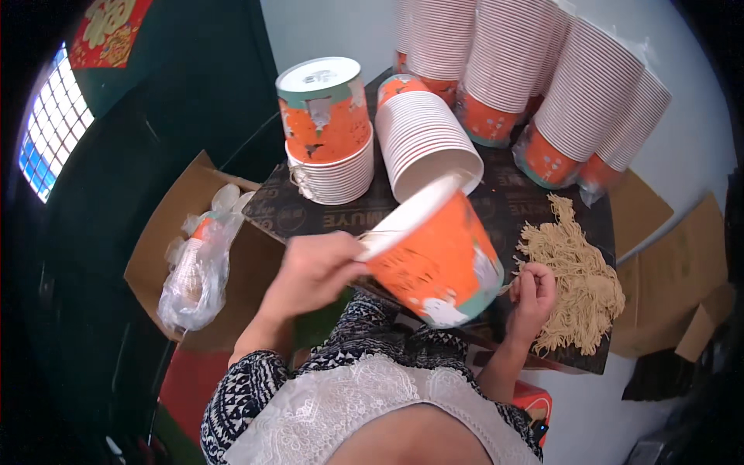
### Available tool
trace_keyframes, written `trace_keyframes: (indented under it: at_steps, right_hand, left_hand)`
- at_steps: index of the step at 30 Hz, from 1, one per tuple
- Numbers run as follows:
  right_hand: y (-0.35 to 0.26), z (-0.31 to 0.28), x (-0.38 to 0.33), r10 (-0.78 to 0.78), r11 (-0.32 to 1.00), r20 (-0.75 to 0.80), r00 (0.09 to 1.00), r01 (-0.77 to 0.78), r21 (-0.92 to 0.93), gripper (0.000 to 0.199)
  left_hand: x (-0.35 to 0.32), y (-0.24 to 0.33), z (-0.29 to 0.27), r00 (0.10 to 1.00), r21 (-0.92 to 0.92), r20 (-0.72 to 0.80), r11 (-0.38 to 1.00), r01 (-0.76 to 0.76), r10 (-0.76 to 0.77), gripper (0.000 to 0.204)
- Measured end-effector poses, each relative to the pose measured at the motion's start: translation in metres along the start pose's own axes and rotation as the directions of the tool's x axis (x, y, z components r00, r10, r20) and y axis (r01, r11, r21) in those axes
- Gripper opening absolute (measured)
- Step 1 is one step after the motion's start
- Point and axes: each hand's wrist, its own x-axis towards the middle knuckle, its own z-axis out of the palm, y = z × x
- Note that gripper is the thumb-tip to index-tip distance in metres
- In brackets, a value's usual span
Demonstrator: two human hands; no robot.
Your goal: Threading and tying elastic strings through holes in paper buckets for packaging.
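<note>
Orange bucket (438, 260), tilted, left hand (316, 270) gripping its rim

blk/wht patt. sleeves (246, 399), wht lace front (310, 411)

Close downward fisheye view from head-height

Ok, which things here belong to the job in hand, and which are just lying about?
Likely the job's:
orange paper bucket in left hand
tan cord pile beside right hand
nested paper buckets on the table

Apparently just around:
red-and-gold decoration
cardboard box at right
</note>
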Motion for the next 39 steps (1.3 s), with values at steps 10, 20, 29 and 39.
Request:
trace_keyframes:
  at_steps: [10,20,29,39]
  right_hand:
    - [0.015,0.005,0.001,0.099,0.995,0.111,0.989,-0.097,-0.025,0.005]
    - [0.024,0.002,-0.010,0.163,0.987,0.068,0.984,-0.162,-0.016,0.007]
    - [0.026,-0.005,-0.013,0.187,0.981,0.078,0.979,-0.190,0.033,0.006]
    - [0.027,-0.005,-0.015,0.179,0.984,0.118,0.977,-0.179,-0.013,0.005]
  left_hand:
    - [-0.086,-0.027,-0.092,0.270,-0.551,-0.832,0.781,-0.293,-0.485,0.016]
    - [0.109,-0.074,-0.068,0.278,-0.506,-0.850,0.549,-0.665,-0.448,0.019]
    - [0.219,-0.069,0.002,0.315,-0.610,-0.758,0.449,-0.653,-0.572,0.021]
    - [0.232,-0.074,0.041,0.360,-0.673,-0.730,0.521,-0.525,-0.580,0.030]
